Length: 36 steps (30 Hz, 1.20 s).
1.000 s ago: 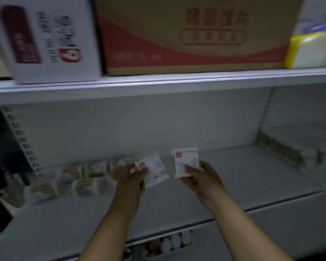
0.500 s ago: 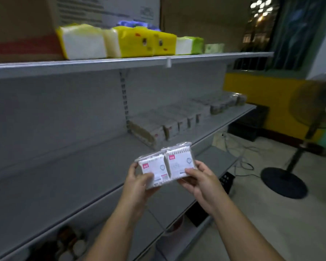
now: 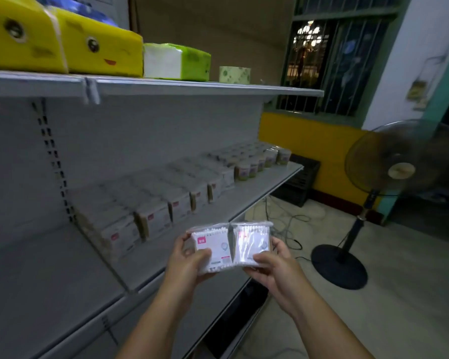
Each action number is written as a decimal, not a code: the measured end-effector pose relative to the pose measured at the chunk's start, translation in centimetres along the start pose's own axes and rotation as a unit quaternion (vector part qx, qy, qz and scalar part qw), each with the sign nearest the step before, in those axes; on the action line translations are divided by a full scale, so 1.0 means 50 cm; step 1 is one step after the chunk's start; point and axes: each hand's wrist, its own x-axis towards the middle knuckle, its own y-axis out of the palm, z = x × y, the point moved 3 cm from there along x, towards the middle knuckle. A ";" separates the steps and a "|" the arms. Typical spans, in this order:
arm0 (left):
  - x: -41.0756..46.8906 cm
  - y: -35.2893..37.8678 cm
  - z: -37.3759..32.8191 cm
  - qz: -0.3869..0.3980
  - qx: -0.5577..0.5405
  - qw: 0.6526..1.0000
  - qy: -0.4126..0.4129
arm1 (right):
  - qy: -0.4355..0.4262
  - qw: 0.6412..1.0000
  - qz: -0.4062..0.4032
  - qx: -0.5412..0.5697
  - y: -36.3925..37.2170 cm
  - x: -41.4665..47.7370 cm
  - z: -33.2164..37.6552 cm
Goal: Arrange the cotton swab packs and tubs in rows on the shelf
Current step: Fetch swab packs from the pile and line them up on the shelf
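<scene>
Left hand (image 3: pixel 189 265) and right hand (image 3: pixel 272 268): each grip clamped on one cotton swab pack, thumb in front. Left pack (image 3: pixel 213 247) and right pack (image 3: pixel 252 243) upright, edges touching, held in the air before the shelf (image 3: pixel 218 211). On the shelf behind: rows of packs (image 3: pixel 151 221), tubs (image 3: pixel 254 164) at its far end. Standing fan (image 3: pixel 399 161) beyond.

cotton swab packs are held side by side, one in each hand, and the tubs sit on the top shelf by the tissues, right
Wrong shelf. The head view shows the tubs on the middle shelf, at its far end. The left hand and right hand do hold the cotton swab packs, one each, side by side.
</scene>
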 end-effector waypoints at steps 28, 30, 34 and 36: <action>0.333 0.129 0.014 -0.354 0.183 0.916 0.051 | -0.211 0.808 0.173 -0.522 0.017 0.716 0.074; 0.322 0.143 0.016 -0.379 0.168 0.908 0.056 | -0.226 0.794 0.164 -0.540 0.011 0.722 0.067; 0.283 0.139 0.011 -0.406 0.139 0.898 0.094 | -0.283 0.822 0.136 -0.476 -0.003 0.710 0.079; 0.258 0.114 0.008 -0.432 0.142 0.884 0.106 | -0.301 0.848 0.096 -0.426 -0.010 0.690 0.093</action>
